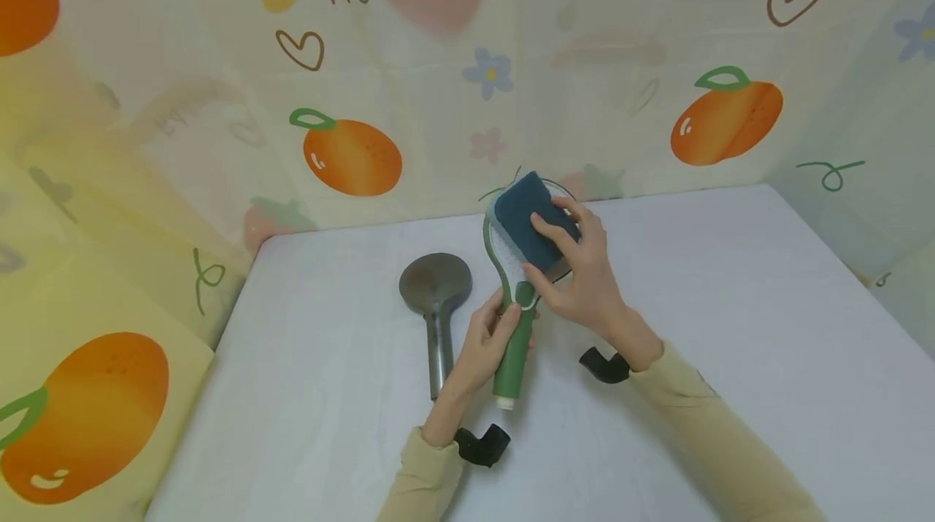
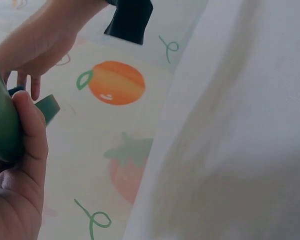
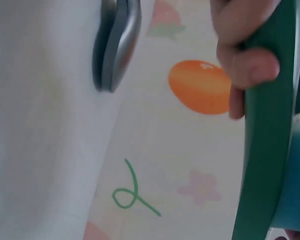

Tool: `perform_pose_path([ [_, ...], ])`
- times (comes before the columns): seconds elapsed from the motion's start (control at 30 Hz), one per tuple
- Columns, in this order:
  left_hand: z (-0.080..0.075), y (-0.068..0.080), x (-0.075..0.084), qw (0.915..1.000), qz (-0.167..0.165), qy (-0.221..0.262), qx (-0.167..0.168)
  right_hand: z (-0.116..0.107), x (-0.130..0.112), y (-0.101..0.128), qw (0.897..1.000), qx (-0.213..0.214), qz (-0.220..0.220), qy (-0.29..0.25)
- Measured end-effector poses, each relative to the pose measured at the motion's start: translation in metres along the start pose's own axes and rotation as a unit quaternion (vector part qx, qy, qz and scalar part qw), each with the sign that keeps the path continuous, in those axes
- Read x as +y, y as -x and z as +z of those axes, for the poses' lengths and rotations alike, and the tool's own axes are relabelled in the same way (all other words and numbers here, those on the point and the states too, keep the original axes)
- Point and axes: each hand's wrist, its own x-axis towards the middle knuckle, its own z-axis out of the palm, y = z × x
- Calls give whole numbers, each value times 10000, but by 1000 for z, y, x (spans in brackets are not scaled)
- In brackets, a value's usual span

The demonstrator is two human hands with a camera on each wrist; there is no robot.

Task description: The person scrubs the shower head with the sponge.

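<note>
My left hand (image 1: 488, 337) grips the handle of a green shower head (image 1: 515, 347), which is held tilted above the table with its white face up. A dark blue sponge (image 1: 520, 216) lies on that face, and my right hand (image 1: 577, 274) holds it there, fingers over the top and thumb at the near edge. In the left wrist view my left thumb (image 2: 25, 150) wraps the green handle (image 2: 0, 120). The right wrist view shows the shower head's green rim (image 3: 267, 125) edge-on, with the sponge (image 3: 297, 185) behind it.
A grey metal shower head (image 1: 436, 286) lies face up on the white table (image 1: 730, 327), just left of my left hand. Fruit-patterned cloth walls (image 1: 351, 157) close in the back and both sides. Black camera mounts sit on both wrists.
</note>
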Motion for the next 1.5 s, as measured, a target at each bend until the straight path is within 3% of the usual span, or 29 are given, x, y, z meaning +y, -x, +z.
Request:
perform_pose_path([
  [0.13,1,0,10,9999,58,-58,-95,-1,-9,7,9984,-366,-173,-400],
  [0.23,3,0,20,9998,7,-171,-127,-2,-9,8,9977,-412,-300,-439],
  [0.43,6,1,28,9995,-244,-180,-109,-4,7,-5,9997,130,-159,-106],
  [0.63,8,2,28,9992,-327,-184,-136,-13,25,-14,9943,821,578,348],
  [0.73,8,3,29,9991,-349,-234,-88,-14,26,-9,9926,847,771,412],
  [0.83,7,3,30,9991,-347,-248,52,-12,19,3,9951,616,655,403],
  [1.03,6,1,21,9999,-106,-96,85,-11,-1,27,9994,189,217,191],
  [1.2,3,0,6,9998,-109,132,64,-17,1,23,9993,207,-45,312],
  [1.5,4,1,2,9998,-44,207,-56,-31,28,0,9908,905,829,578],
])
